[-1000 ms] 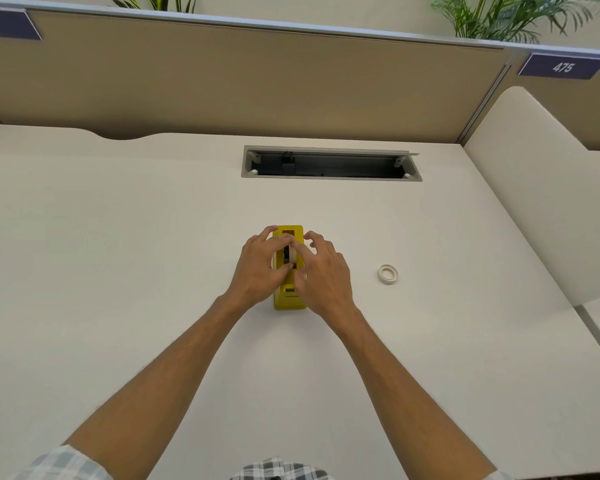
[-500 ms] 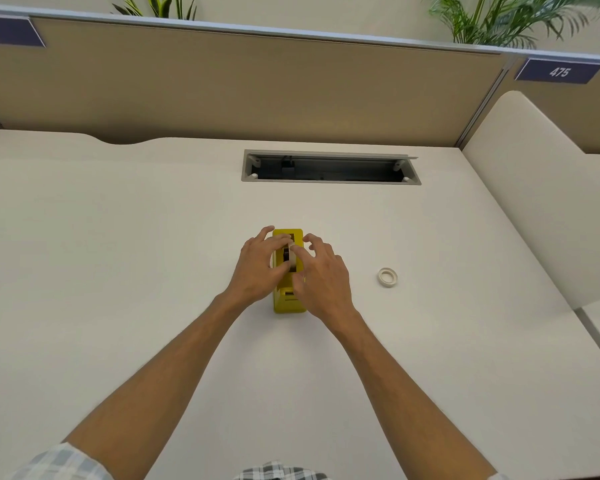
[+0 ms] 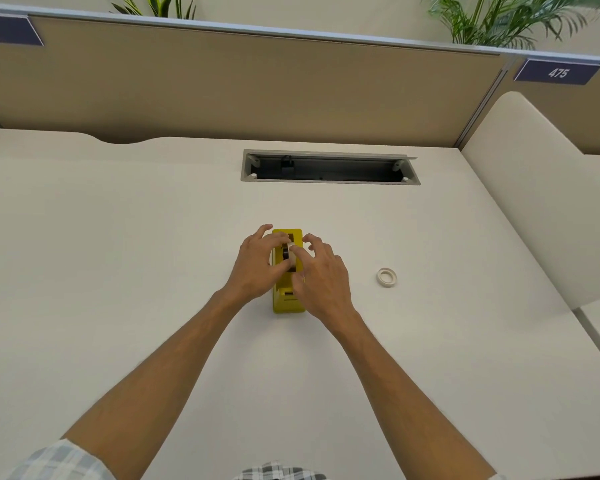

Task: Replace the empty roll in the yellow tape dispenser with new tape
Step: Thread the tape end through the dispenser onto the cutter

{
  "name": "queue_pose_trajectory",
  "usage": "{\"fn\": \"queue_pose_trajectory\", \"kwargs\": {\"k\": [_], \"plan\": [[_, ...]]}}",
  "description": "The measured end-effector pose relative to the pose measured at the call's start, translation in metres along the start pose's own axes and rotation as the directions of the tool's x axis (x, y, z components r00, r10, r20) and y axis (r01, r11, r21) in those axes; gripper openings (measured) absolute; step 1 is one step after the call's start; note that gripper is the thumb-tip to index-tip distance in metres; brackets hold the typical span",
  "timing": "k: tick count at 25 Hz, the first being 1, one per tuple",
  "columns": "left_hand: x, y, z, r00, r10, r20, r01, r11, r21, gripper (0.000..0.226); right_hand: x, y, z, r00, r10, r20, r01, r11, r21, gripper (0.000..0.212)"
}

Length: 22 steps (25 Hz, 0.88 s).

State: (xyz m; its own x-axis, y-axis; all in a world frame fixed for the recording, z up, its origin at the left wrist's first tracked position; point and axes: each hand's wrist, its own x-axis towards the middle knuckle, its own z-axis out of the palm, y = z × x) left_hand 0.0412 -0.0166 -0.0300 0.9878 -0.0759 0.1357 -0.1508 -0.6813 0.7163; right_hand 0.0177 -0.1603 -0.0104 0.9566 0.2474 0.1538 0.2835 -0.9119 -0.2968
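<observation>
A yellow tape dispenser [image 3: 287,303] stands on the white desk [image 3: 118,258], its length running away from me. A pale tape roll [image 3: 290,258] on a black hub sits in its slot, pinched from both sides. My left hand [image 3: 257,263] grips the roll from the left. My right hand [image 3: 321,275] holds it from the right with thumb and forefinger, the other fingers spread. Much of the roll and the dispenser's middle is hidden by my fingers. A small white ring, a bare tape core [image 3: 386,277], lies flat on the desk to the right.
A recessed cable tray [image 3: 329,167] opens in the desk beyond the dispenser. A tan partition [image 3: 243,84] closes the back. A cream side panel [image 3: 534,202] rises on the right, near the desk edge.
Both hands stay on the roll over the dispenser with only slight finger shifts. The black hub shows a bit more between my fingers.
</observation>
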Motion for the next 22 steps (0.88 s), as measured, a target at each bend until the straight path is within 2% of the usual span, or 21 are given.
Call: {"fn": "queue_pose_trajectory", "kwargs": {"k": [3, 6, 9, 16, 19, 22], "plan": [[-0.0018, 0.0013, 0.0002, 0.997, 0.012, -0.076, -0.017, 0.998, -0.062, 0.039, -0.0004, 0.0004, 0.0002, 1.000, -0.001, -0.003, 0.001, 1.000, 0.005, 0.045], [0.0006, -0.0004, 0.0014, 0.999, 0.024, -0.030, -0.022, 0.998, 0.060, 0.053, -0.0007, 0.0004, 0.0010, 1.000, 0.001, -0.008, -0.001, 1.000, 0.005, 0.042], [0.0038, -0.0039, 0.0020, 0.999, 0.035, 0.042, -0.041, 0.986, 0.163, 0.047, -0.0003, 0.0003, 0.0010, 1.000, 0.000, -0.009, 0.000, 1.000, -0.004, 0.042], [-0.0037, 0.0003, 0.0004, 0.997, 0.056, -0.061, -0.059, 0.997, -0.056, 0.035, -0.0005, -0.0007, 0.0011, 1.000, 0.003, -0.003, -0.003, 1.000, 0.008, 0.044], [-0.0024, 0.0012, -0.0005, 1.000, -0.003, -0.001, 0.003, 1.000, 0.024, 0.046, -0.0012, -0.0007, 0.0012, 1.000, 0.001, -0.003, 0.000, 1.000, 0.003, 0.042], [0.0004, 0.0007, -0.0004, 0.999, 0.028, 0.031, -0.031, 0.995, 0.091, 0.039, -0.0013, -0.0003, 0.0006, 1.000, -0.001, -0.005, 0.001, 1.000, -0.001, 0.041]]}}
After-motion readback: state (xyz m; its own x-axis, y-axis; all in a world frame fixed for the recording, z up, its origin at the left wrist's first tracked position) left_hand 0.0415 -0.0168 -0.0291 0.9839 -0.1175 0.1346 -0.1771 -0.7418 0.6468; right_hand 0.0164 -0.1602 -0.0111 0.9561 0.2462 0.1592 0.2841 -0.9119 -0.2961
